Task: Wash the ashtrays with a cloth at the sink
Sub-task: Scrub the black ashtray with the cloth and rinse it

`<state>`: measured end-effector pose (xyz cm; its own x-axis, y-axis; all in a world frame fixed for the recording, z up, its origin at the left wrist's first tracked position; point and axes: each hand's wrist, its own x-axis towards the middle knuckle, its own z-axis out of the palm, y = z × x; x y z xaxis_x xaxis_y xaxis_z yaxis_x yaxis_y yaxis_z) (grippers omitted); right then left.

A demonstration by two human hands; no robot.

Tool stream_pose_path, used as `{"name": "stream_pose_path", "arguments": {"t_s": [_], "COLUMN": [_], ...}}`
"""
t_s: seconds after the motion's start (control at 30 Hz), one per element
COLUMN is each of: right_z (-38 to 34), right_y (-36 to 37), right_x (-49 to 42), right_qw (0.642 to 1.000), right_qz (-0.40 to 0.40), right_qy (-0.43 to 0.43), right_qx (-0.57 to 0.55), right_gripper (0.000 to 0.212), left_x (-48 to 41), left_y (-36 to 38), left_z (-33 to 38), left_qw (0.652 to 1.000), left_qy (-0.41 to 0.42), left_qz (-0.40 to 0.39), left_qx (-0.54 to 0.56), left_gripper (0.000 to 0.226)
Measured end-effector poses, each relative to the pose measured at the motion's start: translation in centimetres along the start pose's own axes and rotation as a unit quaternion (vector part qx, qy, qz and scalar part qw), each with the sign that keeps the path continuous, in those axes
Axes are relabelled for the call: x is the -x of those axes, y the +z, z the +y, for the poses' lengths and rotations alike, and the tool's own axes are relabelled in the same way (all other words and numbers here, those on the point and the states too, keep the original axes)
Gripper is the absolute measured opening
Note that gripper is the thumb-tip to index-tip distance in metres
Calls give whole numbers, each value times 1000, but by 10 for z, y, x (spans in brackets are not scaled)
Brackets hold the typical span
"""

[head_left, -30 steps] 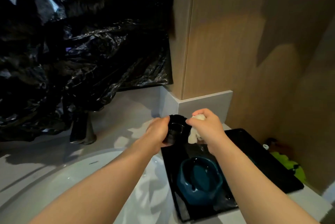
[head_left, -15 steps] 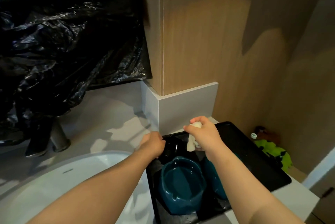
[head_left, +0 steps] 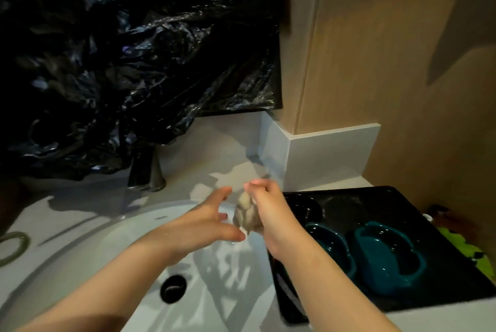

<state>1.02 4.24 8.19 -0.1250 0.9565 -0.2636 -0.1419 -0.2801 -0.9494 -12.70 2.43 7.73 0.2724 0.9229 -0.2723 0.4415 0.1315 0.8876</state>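
Crumpled black plastic sheeting (head_left: 134, 63) is seen hung across the upper left, over a metal tap (head_left: 146, 173) set on the pale tabletop (head_left: 201, 143). Wood panelling (head_left: 375, 49) is noted at right, edged below by a grey upstand (head_left: 330, 157). A black tray (head_left: 402, 211) is laid on the tabletop's right side; something green (head_left: 456, 243) is glimpsed beyond it, a dark ring (head_left: 26, 243) at far left

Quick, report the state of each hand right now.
Left hand: open, fingers spread, holding nothing.
Right hand: closed, gripping the cloth.
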Motion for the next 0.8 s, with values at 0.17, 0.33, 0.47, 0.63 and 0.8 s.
{"name": "stream_pose_path", "arguments": {"t_s": [0.17, 0.33, 0.47, 0.63, 0.8], "right_z": [44, 65, 75, 95, 103], "right_y": [42, 59, 61, 63, 68], "right_x": [-9, -10, -8, -9, -22], "right_qw": [988, 953, 864, 674, 635], "right_qz": [-105, -185, -219, -220, -129], "right_qy": [113, 32, -72, -260, -219], "right_qx": [18, 237, 448, 655, 729], "right_gripper": [25, 29, 61, 76, 53], "left_x": [6, 12, 12, 10, -5], "left_y": [-16, -44, -53, -41, -13], "left_z": [-44, -84, -98, -89, -92], "left_qw": [997, 990, 981, 974, 960], "left_qy": [-63, -132, -189, -220, -207], "left_qz": [39, 45, 42, -35, -37], "left_qx": [-21, 10, 5, -26, -186], "left_gripper": [21, 21, 20, 28, 19]}}
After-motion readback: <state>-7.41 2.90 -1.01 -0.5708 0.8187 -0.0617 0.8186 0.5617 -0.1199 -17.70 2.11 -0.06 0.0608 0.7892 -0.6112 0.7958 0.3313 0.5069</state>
